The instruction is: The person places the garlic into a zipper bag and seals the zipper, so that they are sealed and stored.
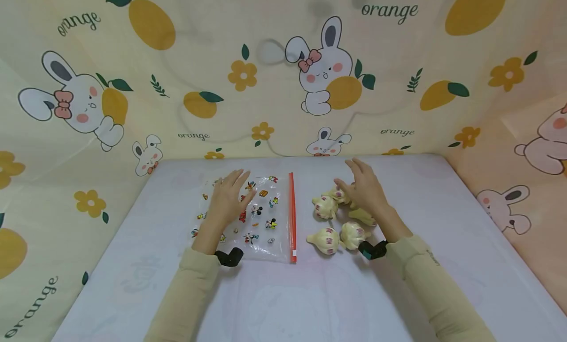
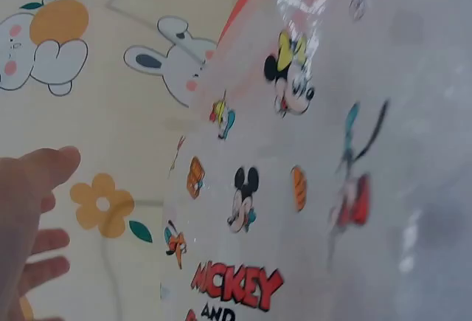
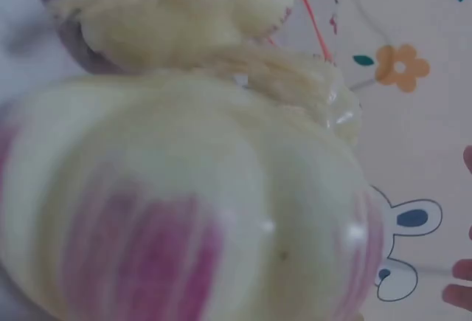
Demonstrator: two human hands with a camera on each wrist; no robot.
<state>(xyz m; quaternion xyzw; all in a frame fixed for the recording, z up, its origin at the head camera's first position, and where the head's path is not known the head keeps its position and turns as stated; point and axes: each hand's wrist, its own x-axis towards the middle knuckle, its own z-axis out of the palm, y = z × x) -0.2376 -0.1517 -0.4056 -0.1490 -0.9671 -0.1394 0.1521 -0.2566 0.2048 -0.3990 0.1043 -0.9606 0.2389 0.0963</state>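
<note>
A clear plastic zip bag (image 1: 261, 246) printed with small cartoon figures lies flat on the table, its red zip strip (image 1: 292, 214) along the right side. Above the bag's left half is my left hand (image 1: 227, 199), fingers spread and holding nothing. Several garlic bulbs (image 1: 326, 241) with purple streaks are grouped to the right of the bag. My right hand (image 1: 365, 189) is over the far side of this group, its fingers extended and partly hiding some bulbs. One bulb (image 3: 221, 136) looms large in the right wrist view; the left wrist view shows the bag's printed surface (image 2: 295, 188).
A white-covered table (image 1: 274, 302) carries the bag and bulbs. Patterned fabric (image 1: 266, 101) with rabbits and oranges rises behind it and on both sides. Each wrist bears a small black mount (image 1: 230, 257).
</note>
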